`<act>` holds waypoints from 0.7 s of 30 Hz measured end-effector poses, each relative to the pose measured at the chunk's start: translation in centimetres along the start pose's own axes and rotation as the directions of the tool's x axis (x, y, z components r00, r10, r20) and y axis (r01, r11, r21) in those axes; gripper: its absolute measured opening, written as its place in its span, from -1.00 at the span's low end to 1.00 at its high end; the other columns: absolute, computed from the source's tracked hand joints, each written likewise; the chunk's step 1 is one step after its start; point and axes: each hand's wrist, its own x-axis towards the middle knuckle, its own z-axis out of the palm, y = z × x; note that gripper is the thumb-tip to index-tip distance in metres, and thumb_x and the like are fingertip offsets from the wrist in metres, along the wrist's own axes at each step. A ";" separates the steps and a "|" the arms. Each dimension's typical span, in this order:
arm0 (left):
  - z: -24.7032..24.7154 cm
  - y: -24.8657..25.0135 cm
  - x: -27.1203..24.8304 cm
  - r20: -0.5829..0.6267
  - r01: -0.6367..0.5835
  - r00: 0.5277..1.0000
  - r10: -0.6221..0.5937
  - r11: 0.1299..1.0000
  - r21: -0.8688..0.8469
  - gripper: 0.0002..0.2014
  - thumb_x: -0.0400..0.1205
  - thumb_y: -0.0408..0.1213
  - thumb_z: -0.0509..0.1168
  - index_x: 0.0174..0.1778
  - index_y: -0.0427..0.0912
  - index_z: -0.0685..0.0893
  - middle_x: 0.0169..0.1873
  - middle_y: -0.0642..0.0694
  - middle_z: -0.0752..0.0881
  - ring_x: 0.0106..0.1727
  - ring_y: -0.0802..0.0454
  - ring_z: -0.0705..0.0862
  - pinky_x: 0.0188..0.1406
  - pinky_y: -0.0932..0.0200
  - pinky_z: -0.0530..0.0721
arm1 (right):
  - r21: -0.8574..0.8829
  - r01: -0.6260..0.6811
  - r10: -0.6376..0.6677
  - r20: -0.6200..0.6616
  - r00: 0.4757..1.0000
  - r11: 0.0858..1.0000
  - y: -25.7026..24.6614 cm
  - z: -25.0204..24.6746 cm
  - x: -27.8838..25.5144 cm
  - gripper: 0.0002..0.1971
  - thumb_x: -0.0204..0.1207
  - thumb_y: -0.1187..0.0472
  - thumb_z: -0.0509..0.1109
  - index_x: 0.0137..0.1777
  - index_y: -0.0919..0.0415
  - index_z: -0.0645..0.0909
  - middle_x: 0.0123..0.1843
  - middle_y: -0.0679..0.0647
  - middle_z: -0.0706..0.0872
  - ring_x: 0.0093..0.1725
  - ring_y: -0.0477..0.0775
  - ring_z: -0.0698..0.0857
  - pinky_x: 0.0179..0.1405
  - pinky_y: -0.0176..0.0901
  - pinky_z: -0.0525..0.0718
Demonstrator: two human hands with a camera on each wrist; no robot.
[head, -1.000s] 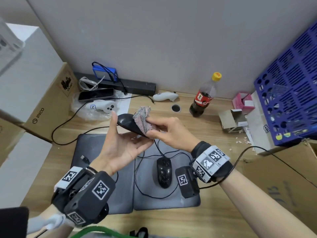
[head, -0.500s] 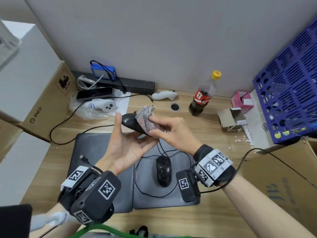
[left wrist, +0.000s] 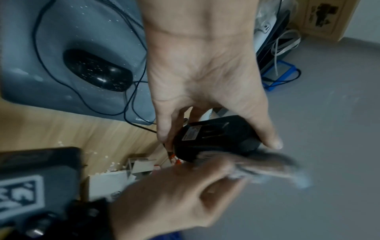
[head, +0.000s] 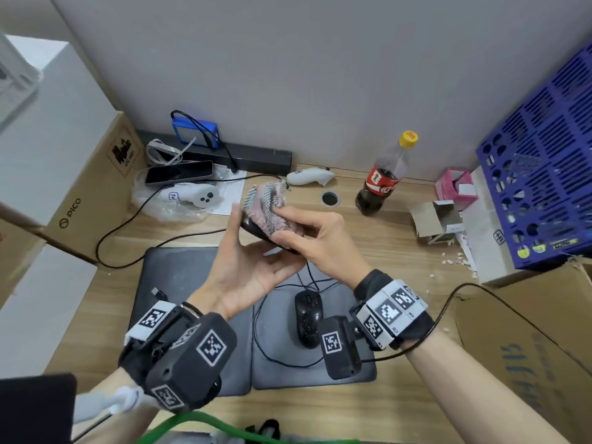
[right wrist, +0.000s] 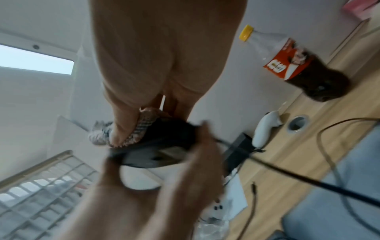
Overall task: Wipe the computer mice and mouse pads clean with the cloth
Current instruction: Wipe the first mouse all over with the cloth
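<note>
My left hand (head: 253,257) holds a black wired mouse (head: 253,227) up above the desk, thumb and fingers curled round its sides; its underside (left wrist: 216,134) shows in the left wrist view. My right hand (head: 307,238) pinches a pinkish checked cloth (head: 267,205) and presses it onto the top of that mouse (right wrist: 164,139). A second black mouse (head: 308,315), speckled with crumbs, lies on the right grey mouse pad (head: 352,373). The left grey pad (head: 173,274) lies beside it, partly hidden by my left arm.
A cola bottle (head: 384,181) stands at the back right, near a cable hole (head: 330,198). White controllers (head: 198,197), a phone (head: 177,173) and a black bar (head: 253,157) lie at the back left. Cardboard boxes (head: 93,193) flank the desk; a blue crate (head: 544,174) is on the right.
The right hand has slid the cloth along the held mouse toward its far end, so less of the mouse shows. The left hand keeps its hold.
</note>
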 end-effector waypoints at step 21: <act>-2.6 2.9 -1.5 -0.092 0.000 0.996 0.007 0.997 0.082 0.15 0.02 0.26 0.69 0.43 -0.39 0.57 0.39 -0.41 0.61 0.36 -0.35 0.66 0.34 -0.28 0.62 | -0.013 -0.130 0.131 0.062 0.989 0.991 1.7 1.3 0.3 -0.56 0.44 0.15 0.55 0.32 0.05 0.64 0.19 -0.08 0.75 0.19 -0.12 0.73 0.32 0.08 0.66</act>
